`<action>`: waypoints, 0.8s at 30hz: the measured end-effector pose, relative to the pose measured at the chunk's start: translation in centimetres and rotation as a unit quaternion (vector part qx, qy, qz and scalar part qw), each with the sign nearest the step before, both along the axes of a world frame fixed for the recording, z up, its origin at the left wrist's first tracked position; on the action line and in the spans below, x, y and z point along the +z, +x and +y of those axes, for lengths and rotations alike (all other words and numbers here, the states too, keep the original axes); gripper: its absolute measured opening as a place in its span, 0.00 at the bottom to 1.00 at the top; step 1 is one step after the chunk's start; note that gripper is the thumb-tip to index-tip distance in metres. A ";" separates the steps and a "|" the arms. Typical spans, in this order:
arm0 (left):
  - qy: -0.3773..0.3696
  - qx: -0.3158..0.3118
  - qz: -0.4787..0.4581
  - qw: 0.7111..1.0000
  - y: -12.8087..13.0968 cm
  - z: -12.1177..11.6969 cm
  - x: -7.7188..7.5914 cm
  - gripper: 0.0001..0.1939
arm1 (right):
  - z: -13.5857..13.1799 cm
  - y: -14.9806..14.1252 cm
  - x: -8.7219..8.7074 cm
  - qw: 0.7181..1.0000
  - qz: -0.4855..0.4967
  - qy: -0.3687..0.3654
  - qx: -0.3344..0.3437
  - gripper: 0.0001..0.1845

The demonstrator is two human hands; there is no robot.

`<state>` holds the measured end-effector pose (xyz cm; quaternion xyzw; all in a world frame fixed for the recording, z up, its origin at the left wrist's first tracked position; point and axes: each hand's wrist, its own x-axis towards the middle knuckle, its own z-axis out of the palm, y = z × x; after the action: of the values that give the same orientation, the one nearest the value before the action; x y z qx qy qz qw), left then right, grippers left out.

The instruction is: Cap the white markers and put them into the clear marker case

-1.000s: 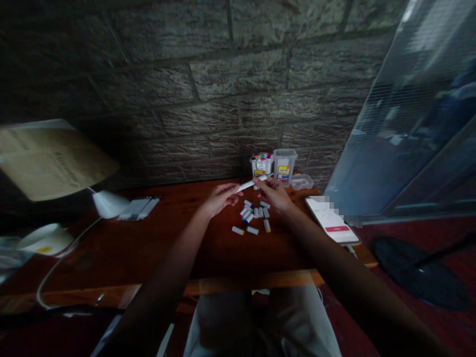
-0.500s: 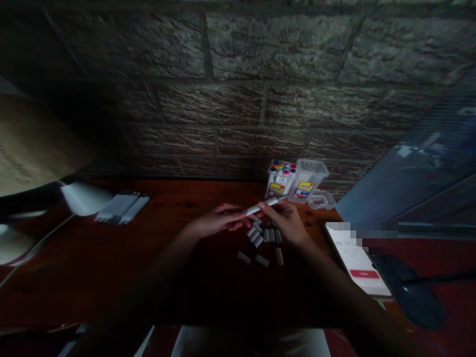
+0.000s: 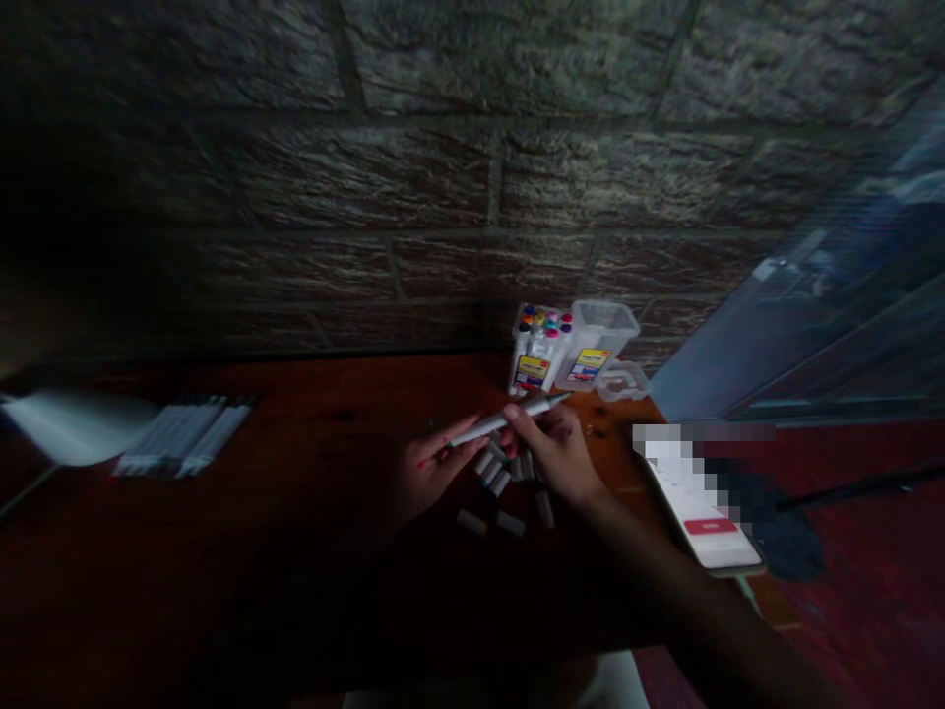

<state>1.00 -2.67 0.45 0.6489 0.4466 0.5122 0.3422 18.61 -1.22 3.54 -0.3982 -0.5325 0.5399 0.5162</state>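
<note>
A white marker (image 3: 483, 427) slants between my two hands above the table, its dark tapered tip pointing to the upper right. My left hand (image 3: 432, 468) has its fingers closed around the lower left end, where a small green spot shows. Farther up the barrel, my right hand (image 3: 552, 448) grips the same marker between thumb and fingers. Just below my hands lie several short pale marker caps (image 3: 511, 524), some side by side and partly hidden by my right hand.
A clear case of colour-capped markers (image 3: 533, 372) stands by the wall. Beside it are an open clear container (image 3: 587, 366) and a clear lid (image 3: 622, 382). A row of markers (image 3: 184, 438) lies at left. The phone (image 3: 701, 512) rests at the table's right edge.
My view has shifted, so the table items sit farther left. Both hands still hold the marker; my left hand has turned and now closes around its lower end.
</note>
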 end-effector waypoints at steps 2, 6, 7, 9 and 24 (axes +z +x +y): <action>0.035 0.012 0.031 0.999 -0.1 -0.1 -0.2 0.15 | 0.0 0.0 0.2 1.000 -0.002 -0.008 0.002 0.19; 0.097 0.012 0.087 0.991 -0.7 0.3 -0.1 0.14 | 0.1 -0.1 0.4 1.000 -0.019 -0.011 -0.012 0.20; 0.115 0.021 0.084 0.990 -0.8 0.5 0.0 0.14 | 0.1 -0.1 0.4 1.000 -0.015 -0.010 -0.023 0.20; 0.124 0.023 0.085 0.988 -1.0 0.7 0.3 0.14 | 0.1 -0.3 0.2 1.000 -0.012 -0.003 -0.021 0.19; 0.110 -0.015 0.046 0.993 1.6 -0.9 0.8 0.16 | 0.3 -0.4 -0.5 1.000 -0.001 0.023 -0.001 0.25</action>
<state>2.56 -3.55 1.24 0.7124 0.3924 0.5227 0.2554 18.23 -0.90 3.00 -0.3879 -0.5447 0.5263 0.5252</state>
